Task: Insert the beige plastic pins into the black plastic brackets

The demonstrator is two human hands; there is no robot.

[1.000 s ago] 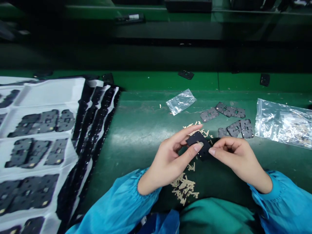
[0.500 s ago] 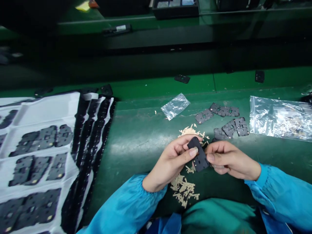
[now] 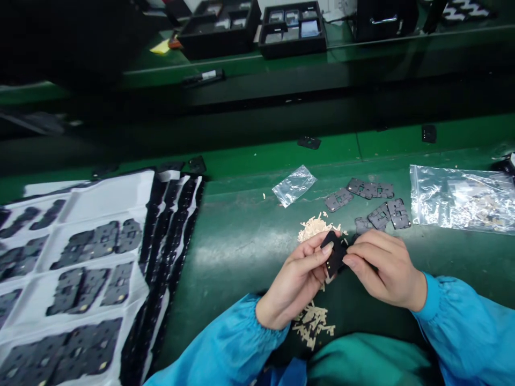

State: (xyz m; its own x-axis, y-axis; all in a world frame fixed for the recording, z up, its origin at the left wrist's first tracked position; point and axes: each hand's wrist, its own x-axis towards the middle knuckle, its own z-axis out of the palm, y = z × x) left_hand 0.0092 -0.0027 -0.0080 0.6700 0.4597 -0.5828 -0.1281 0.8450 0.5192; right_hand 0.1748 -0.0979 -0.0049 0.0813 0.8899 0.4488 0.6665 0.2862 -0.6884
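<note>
You had 1 black plate (image 3: 332, 258) in work, raised over the near middle of the bench (image 3: 233, 279), and it looked unfinished, since both of your hands were at it. Your left hand (image 3: 295, 276) grasped it, thumb on its face and fingers behind; your right hand (image 3: 388, 265) was bent in with thumb and forefinger at its right edge, though I cannot tell whether that grip pinched the plate or some small part beside it. To the right and beyond your hands, 6 loose plates (image 3: 338, 199) showed in 2 overlapping groups, and whether those were worked or waiting could not be read. On the left, many similar plates (image 3: 92, 289) already lay in rows in the compartments of the white tray (image 3: 100, 199), so a good share seemed sorted there. Plenty of small parts seemed left: a far heap of pale pieces (image 3: 316, 228) lay just beyond your left fingers, and a near heap of pale pieces (image 3: 316, 324) lay between your forearms. A small clear bag (image 3: 294, 185) lay farther off, and a large clear bag (image 3: 432, 195), with small pieces showing inside, lay at the right.
</note>
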